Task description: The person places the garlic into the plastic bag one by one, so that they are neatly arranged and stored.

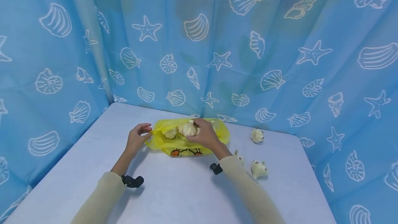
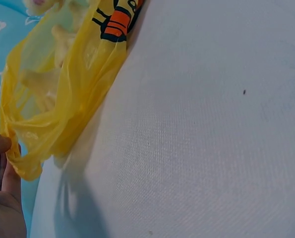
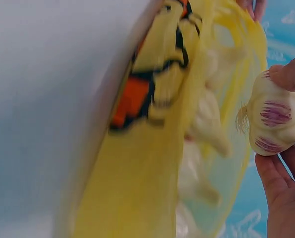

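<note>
A: Where's the garlic bulb [image 1: 189,129]?

B: At the open mouth of the yellow bag [image 1: 169,145], which lies just inside the worktop's [image 1: 174,193] far edge. The right hand [image 1: 206,134] holds it between thumb and fingertips, stem up.

A: And the left hand [image 1: 136,139]?

B: Pinching the rim at the bag's left end. I'd judge that keeps the limp film from sagging shut.

A: Why fingertips on the bulb, not a fist?

B: Probably because it's squat and rounded. Spread round the widest part, they steady it and leave the roots free.

A: What's in the bag?

B: Several pale bulbs [image 3: 206,119] with thick stems, too blurred behind the film to count. Their bulk likely props the sides apart.

A: Any outside?

B: One loose bulb [image 1: 257,136] by the far edge, towards the far right corner. A second bulb [image 1: 259,169] sits nearer the right edge, and a third bulb [image 1: 239,158] is partly hidden by the right sleeve [image 1: 248,189].

A: Textures?

B: Thin, crinkled, see-through plastic with a black-and-orange print; smooth cream garlic skin streaked purple, with wispy roots; a finely woven white surface beneath.
</note>
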A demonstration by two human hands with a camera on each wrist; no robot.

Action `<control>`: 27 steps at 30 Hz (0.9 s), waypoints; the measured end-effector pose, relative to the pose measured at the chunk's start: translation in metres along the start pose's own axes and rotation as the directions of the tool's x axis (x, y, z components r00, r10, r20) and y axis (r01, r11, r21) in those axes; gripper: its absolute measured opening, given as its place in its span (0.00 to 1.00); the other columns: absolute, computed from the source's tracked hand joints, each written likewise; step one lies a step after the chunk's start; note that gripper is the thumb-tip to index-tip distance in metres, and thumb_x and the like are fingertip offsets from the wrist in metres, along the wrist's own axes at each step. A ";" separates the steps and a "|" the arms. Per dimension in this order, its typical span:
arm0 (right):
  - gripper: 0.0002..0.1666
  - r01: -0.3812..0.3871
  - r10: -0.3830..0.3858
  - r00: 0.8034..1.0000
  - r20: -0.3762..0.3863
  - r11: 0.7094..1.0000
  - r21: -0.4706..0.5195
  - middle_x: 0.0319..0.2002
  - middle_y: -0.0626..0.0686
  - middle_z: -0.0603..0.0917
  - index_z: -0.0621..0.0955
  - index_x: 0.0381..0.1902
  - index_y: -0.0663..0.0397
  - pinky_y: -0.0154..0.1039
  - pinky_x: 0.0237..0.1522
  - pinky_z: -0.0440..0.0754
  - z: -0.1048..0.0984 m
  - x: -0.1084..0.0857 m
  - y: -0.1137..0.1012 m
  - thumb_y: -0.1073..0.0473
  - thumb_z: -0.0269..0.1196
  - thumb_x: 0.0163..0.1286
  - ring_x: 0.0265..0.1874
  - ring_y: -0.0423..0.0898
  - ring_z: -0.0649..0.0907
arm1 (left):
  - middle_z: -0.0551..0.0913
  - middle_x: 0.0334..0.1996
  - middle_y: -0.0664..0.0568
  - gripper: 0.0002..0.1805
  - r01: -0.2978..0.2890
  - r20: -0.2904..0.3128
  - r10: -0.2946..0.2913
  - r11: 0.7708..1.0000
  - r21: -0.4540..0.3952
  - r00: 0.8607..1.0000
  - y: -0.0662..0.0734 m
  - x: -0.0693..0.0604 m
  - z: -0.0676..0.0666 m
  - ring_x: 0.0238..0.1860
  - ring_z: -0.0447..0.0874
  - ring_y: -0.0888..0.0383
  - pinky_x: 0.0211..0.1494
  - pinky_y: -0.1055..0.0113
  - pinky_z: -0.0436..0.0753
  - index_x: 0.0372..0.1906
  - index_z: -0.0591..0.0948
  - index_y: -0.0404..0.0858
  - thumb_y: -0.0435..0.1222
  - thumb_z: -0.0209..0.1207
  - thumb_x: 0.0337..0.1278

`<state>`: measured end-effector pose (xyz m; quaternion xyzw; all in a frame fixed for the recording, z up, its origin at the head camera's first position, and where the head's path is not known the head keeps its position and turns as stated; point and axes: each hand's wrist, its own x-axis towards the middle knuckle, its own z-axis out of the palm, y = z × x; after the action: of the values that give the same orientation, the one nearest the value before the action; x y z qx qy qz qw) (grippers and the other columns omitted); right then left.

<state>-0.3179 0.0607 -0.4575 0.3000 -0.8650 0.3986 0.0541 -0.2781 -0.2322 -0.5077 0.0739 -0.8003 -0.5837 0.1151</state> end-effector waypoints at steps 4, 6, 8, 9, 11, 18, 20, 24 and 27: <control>0.32 -0.002 0.001 0.999 0.044 1.000 0.024 0.49 0.47 0.80 0.78 0.57 0.50 0.39 0.42 0.83 0.016 0.006 -0.009 0.52 0.74 0.55 0.45 0.44 0.80 | 0.80 0.49 0.45 0.21 -0.014 0.004 0.014 1.000 0.006 1.000 -0.003 0.002 0.001 0.55 0.77 0.49 0.65 0.54 0.73 0.59 0.76 0.39 0.29 0.60 0.60; 0.32 -0.014 0.012 0.998 0.060 1.000 0.025 0.49 0.48 0.80 0.78 0.58 0.51 0.39 0.42 0.83 0.024 0.007 -0.012 0.52 0.74 0.55 0.44 0.45 0.80 | 0.80 0.49 0.45 0.22 -0.002 0.010 0.002 1.000 0.005 1.000 -0.005 0.002 0.002 0.55 0.77 0.50 0.65 0.55 0.73 0.59 0.76 0.39 0.29 0.61 0.60; 0.33 -0.033 0.032 0.997 0.072 0.999 0.018 0.49 0.48 0.80 0.78 0.58 0.52 0.39 0.43 0.82 0.031 0.008 -0.013 0.52 0.74 0.55 0.44 0.45 0.80 | 0.81 0.49 0.46 0.22 0.011 0.014 -0.011 1.000 0.002 1.000 -0.007 0.002 0.002 0.54 0.77 0.50 0.65 0.55 0.73 0.60 0.76 0.39 0.29 0.61 0.60; 0.33 -0.043 0.042 0.996 0.076 0.999 0.013 0.50 0.49 0.80 0.78 0.58 0.52 0.39 0.44 0.82 0.035 0.008 -0.013 0.51 0.74 0.55 0.45 0.45 0.80 | 0.81 0.49 0.46 0.22 0.015 0.014 -0.015 1.000 -0.001 1.000 -0.007 0.002 0.003 0.54 0.77 0.50 0.65 0.56 0.73 0.60 0.76 0.39 0.29 0.61 0.59; 0.35 -0.062 0.061 0.995 0.084 0.998 0.007 0.52 0.49 0.80 0.77 0.60 0.52 0.39 0.46 0.82 0.042 0.009 -0.010 0.51 0.74 0.55 0.47 0.44 0.79 | 0.81 0.49 0.47 0.22 0.017 0.005 -0.017 1.000 -0.003 1.000 -0.006 0.003 0.003 0.54 0.77 0.51 0.65 0.56 0.73 0.59 0.76 0.39 0.29 0.61 0.59; 0.34 -0.042 0.042 0.998 0.049 0.999 0.004 0.51 0.50 0.79 0.78 0.58 0.54 0.41 0.47 0.82 0.062 0.009 -0.002 0.50 0.74 0.55 0.48 0.46 0.78 | 0.81 0.48 0.46 0.21 -0.008 -0.008 0.008 1.000 -0.024 1.000 -0.004 0.002 0.004 0.53 0.77 0.50 0.64 0.56 0.74 0.58 0.76 0.39 0.28 0.61 0.59; 0.34 -0.043 0.043 0.999 0.033 0.999 -0.012 0.51 0.51 0.78 0.78 0.57 0.55 0.41 0.48 0.81 0.066 0.009 -0.001 0.49 0.74 0.55 0.47 0.46 0.78 | 0.81 0.48 0.45 0.22 -0.011 -0.001 0.010 0.999 -0.036 1.000 -0.003 0.002 0.005 0.53 0.77 0.50 0.64 0.56 0.74 0.58 0.76 0.38 0.27 0.61 0.58; 0.34 -0.079 0.079 0.997 0.000 0.996 -0.031 0.49 0.50 0.77 0.80 0.56 0.55 0.42 0.49 0.81 0.074 0.009 -0.002 0.47 0.75 0.53 0.46 0.46 0.77 | 0.80 0.48 0.45 0.22 -0.007 0.005 0.007 0.999 -0.048 1.000 -0.003 0.000 0.006 0.54 0.77 0.50 0.64 0.56 0.74 0.59 0.76 0.38 0.27 0.61 0.59; 0.32 -0.087 0.086 0.996 -0.011 0.996 -0.021 0.46 0.49 0.77 0.81 0.52 0.54 0.41 0.47 0.80 0.081 0.010 -0.003 0.45 0.76 0.52 0.43 0.45 0.76 | 0.80 0.48 0.46 0.21 -0.011 -0.008 0.010 0.999 -0.050 1.000 -0.004 -0.001 0.005 0.54 0.77 0.50 0.65 0.55 0.73 0.58 0.76 0.38 0.28 0.60 0.59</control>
<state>-0.3127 -0.0037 -0.5069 0.2597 -0.8810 0.3930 0.0444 -0.2786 -0.2285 -0.5127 0.0690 -0.7854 -0.6027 0.1230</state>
